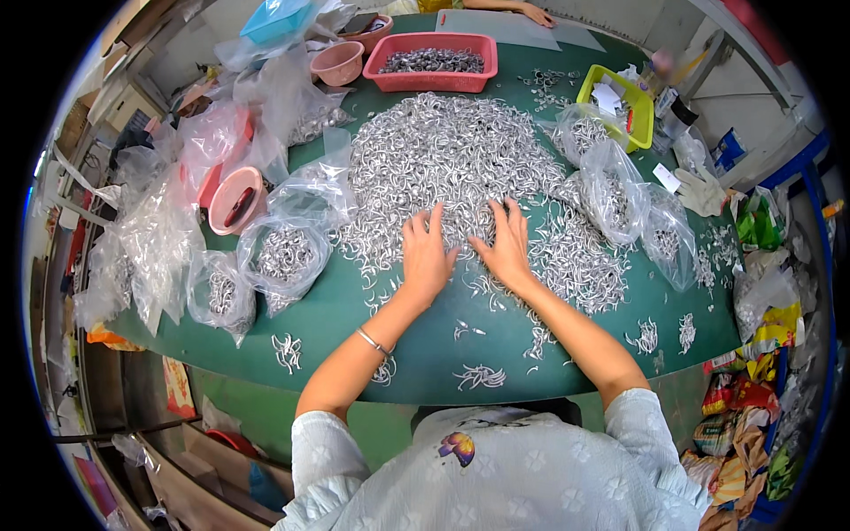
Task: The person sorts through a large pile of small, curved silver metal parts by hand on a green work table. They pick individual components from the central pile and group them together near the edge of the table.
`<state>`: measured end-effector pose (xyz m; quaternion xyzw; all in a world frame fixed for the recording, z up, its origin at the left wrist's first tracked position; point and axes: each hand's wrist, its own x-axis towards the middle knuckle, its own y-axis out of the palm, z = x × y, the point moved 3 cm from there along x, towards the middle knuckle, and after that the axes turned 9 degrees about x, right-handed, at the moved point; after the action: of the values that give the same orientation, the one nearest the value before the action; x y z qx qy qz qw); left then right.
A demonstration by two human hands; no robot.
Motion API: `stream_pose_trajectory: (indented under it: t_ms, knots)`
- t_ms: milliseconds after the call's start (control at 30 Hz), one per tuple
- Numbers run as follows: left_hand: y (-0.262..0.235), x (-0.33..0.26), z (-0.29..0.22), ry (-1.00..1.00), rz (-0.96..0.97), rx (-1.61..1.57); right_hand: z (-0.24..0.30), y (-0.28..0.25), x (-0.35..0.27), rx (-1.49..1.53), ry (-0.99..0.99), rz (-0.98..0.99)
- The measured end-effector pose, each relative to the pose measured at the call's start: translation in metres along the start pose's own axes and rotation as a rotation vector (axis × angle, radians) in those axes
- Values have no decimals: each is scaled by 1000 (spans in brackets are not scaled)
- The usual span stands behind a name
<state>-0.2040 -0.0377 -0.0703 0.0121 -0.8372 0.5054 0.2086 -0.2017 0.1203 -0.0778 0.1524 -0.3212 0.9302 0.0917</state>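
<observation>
Two bare hands at a heap of small parts, seen from above. The left hand (428,256) and the right hand (506,252) rest at the near margin of a broad heap of small, curved, silvery metal pieces (447,159), which occupies the middle of a dark green tabletop (248,350). Both hands are unclenched, palms down, with the fingers forward and parted; the thumbs point toward each other, near but apart. Whether any piece lies beneath the fingers cannot be told. A metal bangle (373,342) encircles the left wrist. Nearer the table edge, small clusters of like pieces lie apart from the heap, one (480,378) between the forearms. Beyond the heap stands a red rectangular tray (429,85), filled with metal pieces. To the left are a clear plastic bag (312,270) of pieces and, behind it, a round pink bowl (221,193); to the right, another clear bag (611,173) of pieces lies near a yellow-green basket (639,133). At the far edge, a co-worker's hand (537,13) rests beside translucent sheeting (500,29).
</observation>
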Motion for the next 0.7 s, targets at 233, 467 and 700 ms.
stream_pose_trajectory:
  t_ms: [233, 467, 700]
  knots:
    - [0, -16, -10, 96, -21, 4, 8, 13, -18, 3, -19, -6]
    - [-14, -33, -14, 107, 100, -130, 29, 2, -46, 73, -135, 170]
    - [-30, -42, -22, 119, 123, -3, 33, -28, -49, 66, -178, 308]
